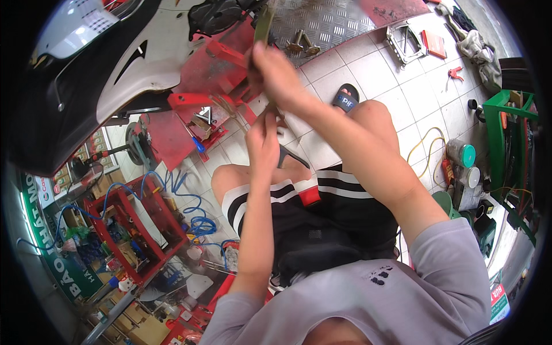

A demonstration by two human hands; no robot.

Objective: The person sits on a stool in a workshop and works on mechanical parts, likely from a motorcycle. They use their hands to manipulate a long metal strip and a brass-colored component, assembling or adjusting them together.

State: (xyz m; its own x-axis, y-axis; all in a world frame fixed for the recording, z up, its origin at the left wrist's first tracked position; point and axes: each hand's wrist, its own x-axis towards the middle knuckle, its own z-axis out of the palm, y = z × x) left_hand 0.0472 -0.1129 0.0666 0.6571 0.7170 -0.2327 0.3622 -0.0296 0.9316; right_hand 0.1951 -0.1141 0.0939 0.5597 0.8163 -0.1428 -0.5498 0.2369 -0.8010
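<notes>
My right hand (279, 72) is raised in front of me, closed around a blurred olive-grey tool (264, 24) that sticks up from the fist. Just below it, my left hand (263, 135) is closed on a thin metal rod (227, 109) that slants up and left toward the red lift frame (218, 63). Both hands work close to the underside of a white and black scooter (132, 63) standing on that lift. What the tool tips touch is hidden by motion blur and my hands. My bare knees and black striped shorts (322, 207) lie beneath the hands.
A red tool cart (129, 230) with a blue coiled air hose (195, 213) stands at lower left. A checker-plate ramp (322, 20) lies at the top. A black sandal (345, 98) rests on the white tiles. Cans (461, 154), a green rack (506, 132) and red pliers (455, 72) are on the right.
</notes>
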